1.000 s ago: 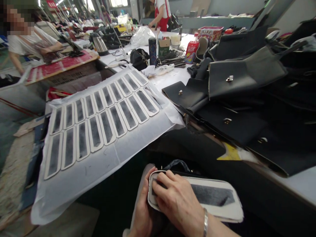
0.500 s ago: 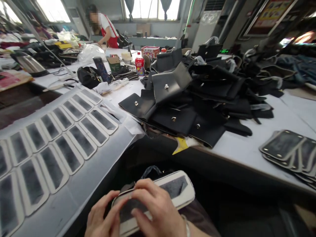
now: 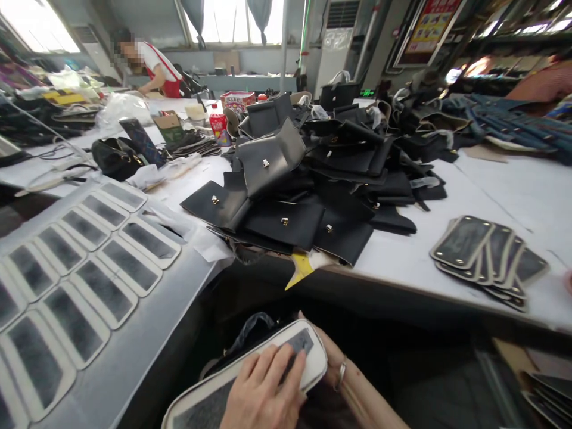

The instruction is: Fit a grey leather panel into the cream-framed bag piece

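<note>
The rounded oblong panel with a cream border and a dark grey centre (image 3: 214, 400) is positioned at the near edge of the scene, below the level of the tabletops and between the two hands. Its long axis runs diagonally, from near left to far right; the rounded end at far right points toward the pile of black leather-like flaps with metal clasps (image 3: 285, 221). The near-left end is partly cut off by the edge of view. The left hand (image 3: 264, 390) lies across the face, to the right of its middle, fingers lightly bent and close together, tips resting on the surface; no grip is visible. The right hand (image 3: 331, 350), above a silver-coloured bracelet (image 3: 342, 374), is at the rounded end and is the nearer hand to it. The panel hides most of its fingers, so how far they close, and whether they grip, cannot be told. A dark handle wrapped in clear plastic (image 3: 251, 330) arches just beyond the far long edge. Matching cream-bordered panels (image 3: 103, 291) lie in rows at left.
</note>
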The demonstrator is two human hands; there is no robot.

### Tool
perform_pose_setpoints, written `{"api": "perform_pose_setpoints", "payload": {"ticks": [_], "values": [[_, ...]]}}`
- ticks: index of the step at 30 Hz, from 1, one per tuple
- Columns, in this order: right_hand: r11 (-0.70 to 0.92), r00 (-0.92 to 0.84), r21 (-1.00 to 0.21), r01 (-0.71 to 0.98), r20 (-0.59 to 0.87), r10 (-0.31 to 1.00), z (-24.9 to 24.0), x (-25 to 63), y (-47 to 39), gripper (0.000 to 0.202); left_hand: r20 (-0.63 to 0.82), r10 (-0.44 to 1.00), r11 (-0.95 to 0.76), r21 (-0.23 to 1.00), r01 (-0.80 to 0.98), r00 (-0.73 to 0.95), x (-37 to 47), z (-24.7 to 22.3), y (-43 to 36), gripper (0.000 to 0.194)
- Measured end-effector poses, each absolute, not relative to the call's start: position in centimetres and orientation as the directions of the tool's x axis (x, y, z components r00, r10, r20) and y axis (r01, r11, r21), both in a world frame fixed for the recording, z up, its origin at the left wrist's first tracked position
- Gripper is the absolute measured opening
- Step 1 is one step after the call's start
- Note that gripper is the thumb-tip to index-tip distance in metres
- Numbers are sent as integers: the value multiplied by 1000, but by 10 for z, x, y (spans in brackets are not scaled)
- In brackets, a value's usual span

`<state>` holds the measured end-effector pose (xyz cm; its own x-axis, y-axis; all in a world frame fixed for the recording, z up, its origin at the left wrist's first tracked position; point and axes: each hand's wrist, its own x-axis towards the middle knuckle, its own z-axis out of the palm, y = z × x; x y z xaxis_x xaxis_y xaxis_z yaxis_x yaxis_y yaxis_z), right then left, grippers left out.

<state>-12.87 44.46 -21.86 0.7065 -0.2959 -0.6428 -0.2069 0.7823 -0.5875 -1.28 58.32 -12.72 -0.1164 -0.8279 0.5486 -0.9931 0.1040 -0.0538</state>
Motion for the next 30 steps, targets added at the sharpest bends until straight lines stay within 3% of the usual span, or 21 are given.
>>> {"api": "perform_pose_setpoints", "payload": {"ticks": [3, 11, 21, 27, 30], "values": [[923, 759, -357, -147, -638, -126, -223, -125, 445, 53, 527, -842, 92, -76, -993, -118, -18, -132, 580, 35], [997, 815, -25, 71, -574, -73, -236, -131, 439, 53, 389, -913, 106, -69, -992, -125, -15, -132, 577, 38], [990, 817, 4, 140, -566, -113, -234, -132, 436, 43, 323, -945, 65, 36, -997, -50, -24, -120, 567, 32], [983, 867, -181, 6, -488, -95, -225, -133, 435, 53, 344, -939, 36, 106, -994, 3, -30, -113, 555, 23], [950, 840, -313, 19, -510, -184, -222, -134, 437, 52, 293, -956, 42, 162, -986, 8, -30, -110, 550, 19]]}}
